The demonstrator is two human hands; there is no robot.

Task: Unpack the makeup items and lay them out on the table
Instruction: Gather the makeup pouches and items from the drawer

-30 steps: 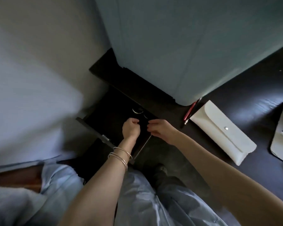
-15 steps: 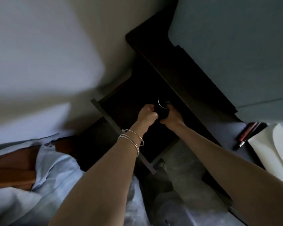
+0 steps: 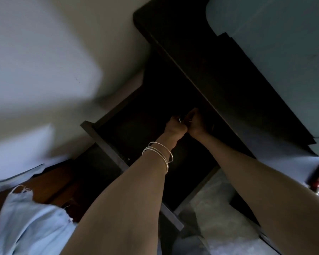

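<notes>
Bangles (image 3: 159, 155) are sitting on the L wrist. Both hands are reaching into the open dark drawer (image 3: 136, 126): L hand (image 3: 174, 127) & R hand (image 3: 196, 124) are touching, fingers curled on a small dark item w/ metal ring (image 3: 180, 120), prob. a makeup pouch; too dim to tell.

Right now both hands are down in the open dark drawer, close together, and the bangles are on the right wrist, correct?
Not quite: the head view shows the bangles on the left wrist. The left hand and right hand are indeed together in the open dark drawer.
</notes>
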